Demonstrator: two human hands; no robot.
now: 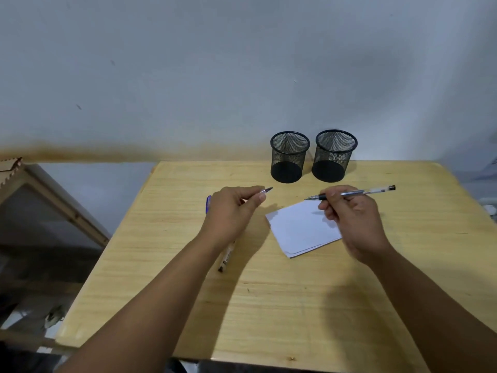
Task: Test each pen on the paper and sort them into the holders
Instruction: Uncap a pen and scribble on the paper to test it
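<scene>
My right hand grips a clear pen with a black grip; its uncapped tip points left, just above the far corner of the white paper. My left hand pinches a small pen cap between thumb and forefinger. Two black mesh holders stand at the back of the table, the left holder and the right holder, both with nothing inside. A blue pen and a white pen lie on the table, partly hidden under my left hand and wrist.
The light wooden table stands against a grey wall. Its left edge drops off to the floor, where a wooden frame leans.
</scene>
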